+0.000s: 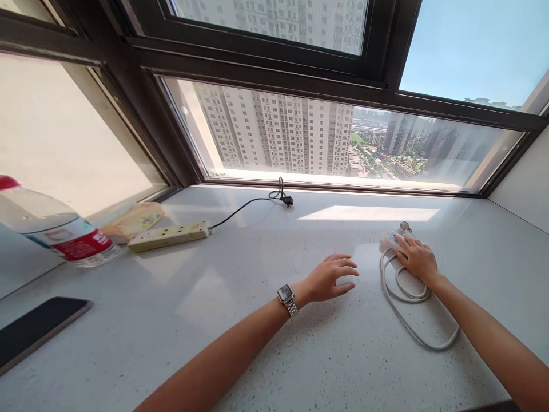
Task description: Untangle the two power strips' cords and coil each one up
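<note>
My right hand (418, 260) is closed over a white power strip (388, 242), which it partly covers, on the right side of the counter. The strip's thick white cord (414, 336) lies in loose loops below and beside that hand, and a pale plug (405, 227) sits just beyond the fingers. To the left, my left hand (329, 278) is over the counter with its fingers apart and holds nothing. A watch (285, 294) is on the left wrist.
A yellowed power strip (169, 236) lies at the left, its black cord running to a black plug (287, 201) by the window. Beside it are a crumpled packet (143, 217) and a large bottle (81, 243). A phone (38, 326) lies nearer on the white counter (141, 343).
</note>
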Tool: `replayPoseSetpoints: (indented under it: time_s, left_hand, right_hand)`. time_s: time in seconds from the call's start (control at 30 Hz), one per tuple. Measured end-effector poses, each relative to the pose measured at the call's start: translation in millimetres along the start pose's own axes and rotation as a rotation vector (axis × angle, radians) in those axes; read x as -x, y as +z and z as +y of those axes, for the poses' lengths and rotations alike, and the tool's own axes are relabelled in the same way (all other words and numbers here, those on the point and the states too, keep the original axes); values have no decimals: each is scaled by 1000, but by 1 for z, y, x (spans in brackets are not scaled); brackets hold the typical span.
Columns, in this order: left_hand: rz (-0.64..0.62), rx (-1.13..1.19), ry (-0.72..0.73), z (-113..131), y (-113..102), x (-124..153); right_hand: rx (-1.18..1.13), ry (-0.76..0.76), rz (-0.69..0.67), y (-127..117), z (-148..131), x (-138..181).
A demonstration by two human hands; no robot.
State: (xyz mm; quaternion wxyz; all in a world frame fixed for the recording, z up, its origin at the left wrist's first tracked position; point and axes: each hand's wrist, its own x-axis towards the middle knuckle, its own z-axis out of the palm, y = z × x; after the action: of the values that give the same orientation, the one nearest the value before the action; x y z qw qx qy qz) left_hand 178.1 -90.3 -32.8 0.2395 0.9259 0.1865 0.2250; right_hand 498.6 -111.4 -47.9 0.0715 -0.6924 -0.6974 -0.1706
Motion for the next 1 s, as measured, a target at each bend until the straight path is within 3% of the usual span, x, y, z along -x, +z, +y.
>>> replayPoseSetpoints:
  time_s: [0.13,0.3,0.4,0.47,0.57,0.67,0.87,1.0]
  left_hand:
    - [128,-189,-281,-45,-63,29]
    - [319,-659,-964,-96,-145,92]
    - [388,-692,-1132,-106,-173,127]
    - [394,-693,-1114,-107,-179,135]
    - [368,-661,-989,-113,-174,119]
    - [348,-578,-895,-131,-163,77]
    - [396,-357,-882,-168,-156,-9]
    - [365,-153,-847,-168,-154,-29]
  right_hand:
    - [82,184,-65,0,57,4]
    - [48,349,-110,4,116,34]
    - [49,400,-97,3,124,42]
    - [43,452,-54,-3,118,35]
    - [-48,529,76,-17,89,14]
    - [-306,409,158,-36,31,2]
    - [-832,-63,-80,-53,-111,43]
    - [-953,-196,-116,-42,-150,60]
